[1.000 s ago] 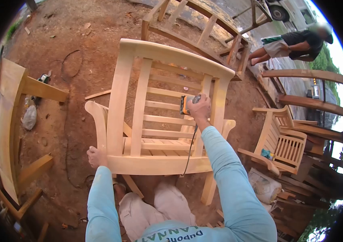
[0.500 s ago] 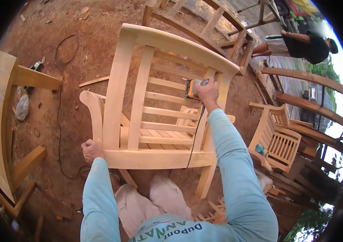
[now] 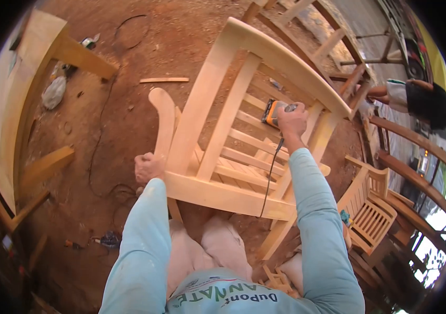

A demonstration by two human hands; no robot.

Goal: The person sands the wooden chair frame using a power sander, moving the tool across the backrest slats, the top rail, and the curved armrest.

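A pale wooden chair frame with a slatted back leans tilted in front of me. My right hand is wrapped round an orange and black power sander, which rests at the back slats near the right-hand upright. Its dark cord hangs down across the slats and lower rail. At the lower left, my left hand is closed on the chair frame, beside the base of the curved armrest. Its fingertips are partly hidden.
Large wooden furniture pieces stand at the left. A smaller slatted chair and dark beams are at the right. Another person stands at the upper right. A black cable crosses the dirt floor.
The chair frame appears further right and more tilted in view, and the background has shifted too. Both hands appear further right, still on the frame and the sander.
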